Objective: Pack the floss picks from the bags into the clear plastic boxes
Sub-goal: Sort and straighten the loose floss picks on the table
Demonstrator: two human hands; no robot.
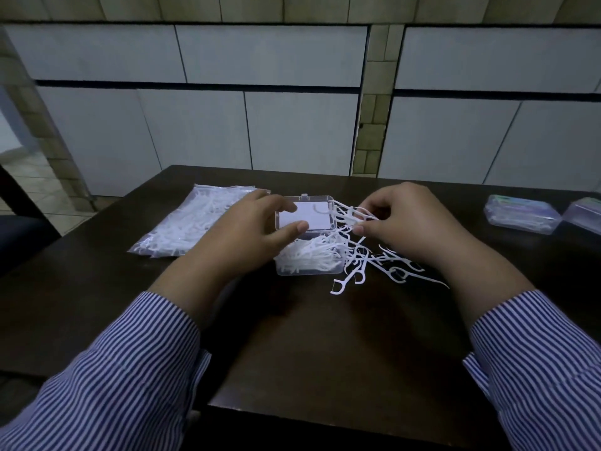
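On the dark wooden table (pixel 325 336) I note a clear plastic bag (pixel 182 229) still full, two packed boxes (pixel 520 216) aside, and an open clear plastic box (pixel 309 258) part-filled. My left hand (pixel 247 236) steadies its lid with relaxed fingers; my right hand (pixel 409 222) pinches white floss picks (pixel 348 213); loose picks (pixel 383 268) remain.

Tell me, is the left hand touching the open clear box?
Touching. In the head view, the left hand has its fingertips on the rim of the open clear box, at the hinged lid, with no gap showing between them.
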